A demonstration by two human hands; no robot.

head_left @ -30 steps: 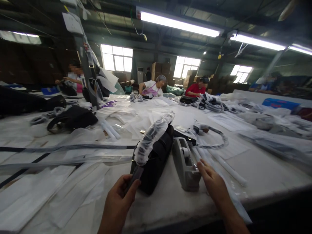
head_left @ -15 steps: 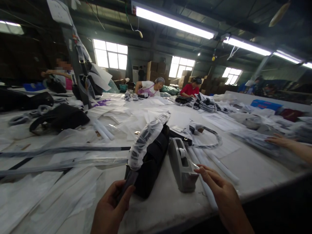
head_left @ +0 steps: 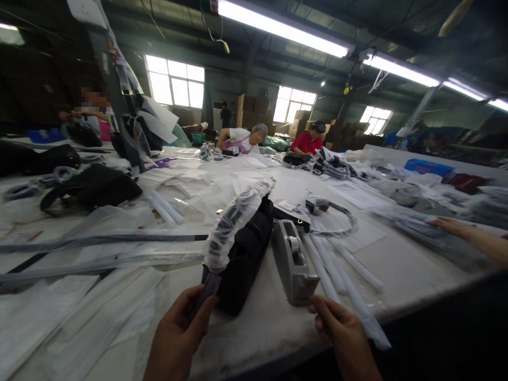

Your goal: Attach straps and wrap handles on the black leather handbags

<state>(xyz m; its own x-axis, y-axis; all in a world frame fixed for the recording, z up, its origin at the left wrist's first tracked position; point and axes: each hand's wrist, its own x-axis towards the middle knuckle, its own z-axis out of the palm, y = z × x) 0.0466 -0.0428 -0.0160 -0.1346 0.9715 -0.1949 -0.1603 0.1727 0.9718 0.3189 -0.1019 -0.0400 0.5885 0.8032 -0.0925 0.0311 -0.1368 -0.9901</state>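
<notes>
My left hand is closed around the lower end of a plastic-wrapped strap. The strap arches up over a black bag standing on the white table. Right of the bag stands a grey tape dispenser. My right hand is just in front of the dispenser's near end. Its thumb and fingers are pinched together; what they hold is too thin to make out.
White rolled tubes lie right of the dispenser. Plastic sheets and dark straps cover the left side, with another black bag behind. A co-worker's hand rests on bagged goods at the right. Other people work at the far end.
My right hand has drawn back from the dispenser's front toward the table's near edge and closed into a pinch. A co-worker's hand has come in at the right. My left hand keeps its grip.
</notes>
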